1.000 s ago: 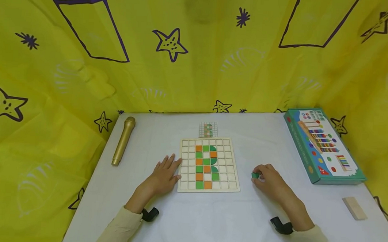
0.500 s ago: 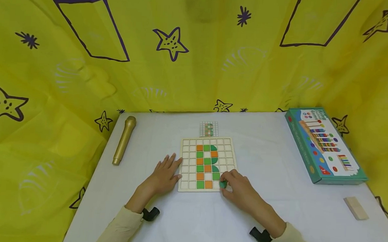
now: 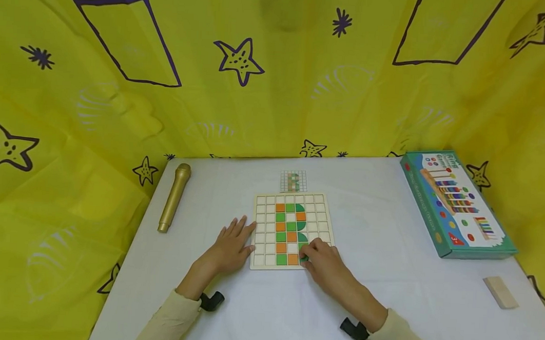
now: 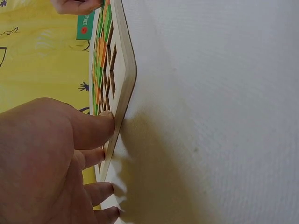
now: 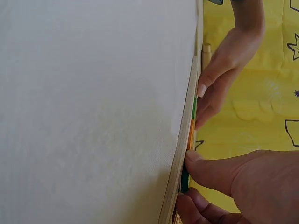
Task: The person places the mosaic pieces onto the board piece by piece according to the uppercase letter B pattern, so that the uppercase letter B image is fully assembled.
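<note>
A pale wooden grid board (image 3: 258,258) lies on the table, its cells partly filled with orange, light green and dark green tiles. My left hand (image 3: 229,249) rests with spread, straight fingers on the board's left edge. In the left wrist view, the thumb touches the board's rim. At the lower right of the tile pattern, my right hand (image 3: 327,268) pinches a dark green tile (image 5: 184,180) between thumb and fingers, against the board beside an orange tile (image 3: 293,259). The fingers hide most of that tile in the head view. Its exact seating cannot be told.
A small pattern card (image 3: 293,181) lies just behind the board. To the left is a gold microphone (image 3: 175,198). A green game box (image 3: 457,205) and a small wooden block (image 3: 500,292) are on the right. A yellow patterned cloth (image 3: 276,103) hangs behind the table.
My right hand has carried the dark green tile leftward from the table right of the board to the board's lower cells. My left hand stays on the board's left edge.
</note>
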`<action>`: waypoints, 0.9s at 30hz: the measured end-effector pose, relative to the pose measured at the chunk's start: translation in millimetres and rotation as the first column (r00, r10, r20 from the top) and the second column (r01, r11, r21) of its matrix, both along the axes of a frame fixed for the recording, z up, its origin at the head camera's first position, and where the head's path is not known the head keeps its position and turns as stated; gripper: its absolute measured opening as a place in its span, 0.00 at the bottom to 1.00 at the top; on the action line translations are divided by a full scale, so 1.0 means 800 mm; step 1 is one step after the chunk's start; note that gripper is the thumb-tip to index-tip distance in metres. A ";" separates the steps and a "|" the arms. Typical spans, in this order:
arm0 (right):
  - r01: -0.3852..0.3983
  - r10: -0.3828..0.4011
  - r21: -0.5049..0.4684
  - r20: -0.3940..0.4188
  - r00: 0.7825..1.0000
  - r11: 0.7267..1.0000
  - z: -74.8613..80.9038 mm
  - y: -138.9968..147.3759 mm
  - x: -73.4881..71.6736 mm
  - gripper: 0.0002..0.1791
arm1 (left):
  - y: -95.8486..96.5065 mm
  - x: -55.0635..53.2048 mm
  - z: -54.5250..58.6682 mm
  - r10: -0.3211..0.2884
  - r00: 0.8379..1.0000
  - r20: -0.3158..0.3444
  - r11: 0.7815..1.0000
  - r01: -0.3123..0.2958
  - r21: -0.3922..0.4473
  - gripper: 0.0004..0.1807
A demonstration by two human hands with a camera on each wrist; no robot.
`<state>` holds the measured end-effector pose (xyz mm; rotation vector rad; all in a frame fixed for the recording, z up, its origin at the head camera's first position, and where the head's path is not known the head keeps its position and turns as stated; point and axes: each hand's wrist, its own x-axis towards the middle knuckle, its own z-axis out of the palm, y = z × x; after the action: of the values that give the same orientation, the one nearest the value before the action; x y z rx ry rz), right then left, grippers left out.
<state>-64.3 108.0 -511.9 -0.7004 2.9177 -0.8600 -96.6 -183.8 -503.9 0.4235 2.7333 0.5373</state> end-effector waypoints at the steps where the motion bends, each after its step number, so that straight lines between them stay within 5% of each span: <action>1: 0.001 -0.001 -0.001 0.004 1.000 1.000 0.000 0.000 0.000 0.11 | 0.000 0.000 0.000 0.000 1.000 0.000 1.000 0.000 -0.002 0.36; 13: -0.085 0.085 -0.002 -0.004 0.996 0.996 0.005 0.010 -0.005 0.12 | -0.001 0.000 -0.001 0.004 1.000 0.002 1.000 -0.004 -0.003 0.36; 27: -0.091 0.091 0.000 -0.055 0.994 0.996 0.002 0.012 -0.007 0.13 | -0.002 -0.001 -0.004 0.009 1.000 0.005 1.000 -0.009 0.022 0.35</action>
<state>-69.8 117.6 -510.4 -0.8638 2.9061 -0.8486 -97.4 -185.0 -507.1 0.4145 2.7282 0.5708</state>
